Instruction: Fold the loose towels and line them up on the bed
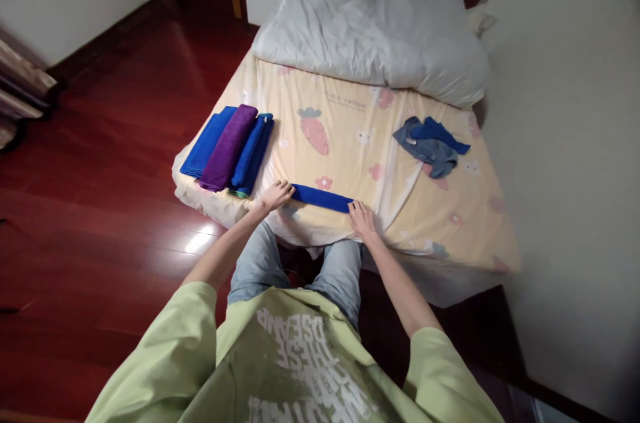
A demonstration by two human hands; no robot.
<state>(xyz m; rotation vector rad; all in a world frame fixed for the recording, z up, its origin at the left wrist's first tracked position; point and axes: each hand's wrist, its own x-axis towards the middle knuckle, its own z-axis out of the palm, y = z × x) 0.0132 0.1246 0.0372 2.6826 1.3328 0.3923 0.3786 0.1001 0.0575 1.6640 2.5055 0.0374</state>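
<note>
A blue towel (323, 198), folded into a long narrow strip, lies near the front edge of the bed. My left hand (278, 195) is closed on its left end, and my right hand (361, 217) grips the right end. To the left of my left hand sit several folded towels side by side: a wide blue towel (207, 143), a purple towel (229, 148) resting partly over it, and narrower blue towels (254, 153) with a bit of green at the edge. The undersides of my fingers are hidden.
The bed (345, 136) has a yellow sheet with carrot and flower prints. A crumpled grey-blue cloth (434, 155) and a blue cloth (445, 133) lie at its right. A bunched white quilt (370, 29) fills the head end. A wall (570, 143) stands close on the right.
</note>
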